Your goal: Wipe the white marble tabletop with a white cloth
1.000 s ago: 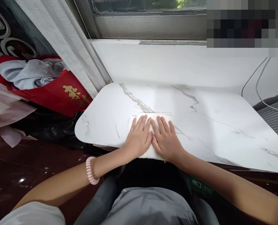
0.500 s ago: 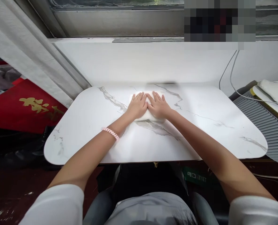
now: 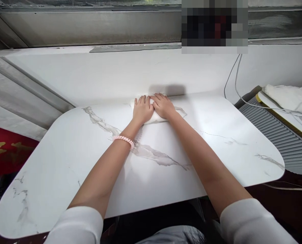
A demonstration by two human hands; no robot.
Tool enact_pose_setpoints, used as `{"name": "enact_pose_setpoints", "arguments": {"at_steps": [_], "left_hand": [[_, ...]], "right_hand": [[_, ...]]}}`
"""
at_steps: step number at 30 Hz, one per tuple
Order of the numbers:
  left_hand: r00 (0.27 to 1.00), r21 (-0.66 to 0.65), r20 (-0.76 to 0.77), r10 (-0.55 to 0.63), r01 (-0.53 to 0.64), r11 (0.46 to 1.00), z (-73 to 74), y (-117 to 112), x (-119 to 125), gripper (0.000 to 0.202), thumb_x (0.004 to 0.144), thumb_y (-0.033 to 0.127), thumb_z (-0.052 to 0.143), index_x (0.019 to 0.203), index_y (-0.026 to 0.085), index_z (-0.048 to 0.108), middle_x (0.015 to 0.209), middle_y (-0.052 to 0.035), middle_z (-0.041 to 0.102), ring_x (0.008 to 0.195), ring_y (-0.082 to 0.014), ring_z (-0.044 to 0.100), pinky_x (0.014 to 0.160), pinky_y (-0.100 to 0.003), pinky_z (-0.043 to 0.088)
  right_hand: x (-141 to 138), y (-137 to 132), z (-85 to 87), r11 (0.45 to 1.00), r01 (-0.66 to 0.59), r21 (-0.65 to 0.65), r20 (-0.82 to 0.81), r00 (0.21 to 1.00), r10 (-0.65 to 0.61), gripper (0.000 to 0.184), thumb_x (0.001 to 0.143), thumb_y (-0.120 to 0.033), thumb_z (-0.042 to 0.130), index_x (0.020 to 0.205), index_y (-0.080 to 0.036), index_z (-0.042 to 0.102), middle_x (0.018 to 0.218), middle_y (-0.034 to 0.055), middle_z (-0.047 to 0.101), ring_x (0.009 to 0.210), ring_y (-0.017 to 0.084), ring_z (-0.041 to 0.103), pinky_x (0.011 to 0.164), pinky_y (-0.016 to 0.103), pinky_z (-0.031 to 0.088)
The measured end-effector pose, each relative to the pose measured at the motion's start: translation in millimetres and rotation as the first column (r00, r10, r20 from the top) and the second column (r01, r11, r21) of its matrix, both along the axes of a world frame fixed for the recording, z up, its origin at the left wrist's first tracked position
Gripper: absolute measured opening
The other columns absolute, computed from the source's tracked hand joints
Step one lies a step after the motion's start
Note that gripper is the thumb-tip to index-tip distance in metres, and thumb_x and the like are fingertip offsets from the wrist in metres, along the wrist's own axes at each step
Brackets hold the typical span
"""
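Observation:
A white folded cloth [image 3: 156, 118] lies on the white marble-patterned table [image 3: 151, 183], up at its back edge by the wall. My left hand [image 3: 143, 110] presses flat on the cloth's left part, fingers stretched forward. Beside it, my right hand [image 3: 163, 105] lies flat on the right part, and the two thumbs meet or nearly meet. Much of the cloth is hidden under both palms. Around my left wrist is a pink coiled band [image 3: 124, 139].
A white wall [image 3: 110, 78] rises behind the table, below a window frame [image 3: 102, 28]. Grey cables [image 3: 236, 74] hang at the right. Beyond the table's right end are a ribbed grey surface [image 3: 265, 118] and a white fluffy cloth [image 3: 289, 96]. Red fabric [image 3: 8, 152] shows at the left.
Both hands have pushed the cloth forward across the table to the wall edge, staying flat on it. The camera view has shifted closer over the table and tilted slightly.

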State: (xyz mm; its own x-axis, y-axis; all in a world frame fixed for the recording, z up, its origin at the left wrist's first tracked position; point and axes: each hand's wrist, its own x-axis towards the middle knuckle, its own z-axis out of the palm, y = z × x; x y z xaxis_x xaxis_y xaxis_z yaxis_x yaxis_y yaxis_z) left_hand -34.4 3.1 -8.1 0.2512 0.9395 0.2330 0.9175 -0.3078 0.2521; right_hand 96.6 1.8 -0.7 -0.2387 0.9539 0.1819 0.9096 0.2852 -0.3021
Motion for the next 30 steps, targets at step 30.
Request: {"name": "enact_pose_setpoints", "arguments": {"at_steps": [30], "left_hand": [[0.968, -0.191, -0.047, -0.247, 0.234, 0.953, 14.6, -249.0, 72.9, 0.060, 0.103, 0.029, 0.031, 0.156, 0.001, 0.031, 0.166, -0.0218, 0.022, 0.156, -0.0321, 0.016, 0.127, -0.058, 0.012]], "right_hand": [[93.1, -266.8, -2.3, 0.996, 0.051, -0.077, 0.172, 0.984, -0.037, 0.059, 0.103, -0.033, 0.023, 0.161, -0.023, 0.029, 0.169, 0.0063, 0.024, 0.157, 0.026, 0.015, 0.124, 0.055, 0.024]]}}
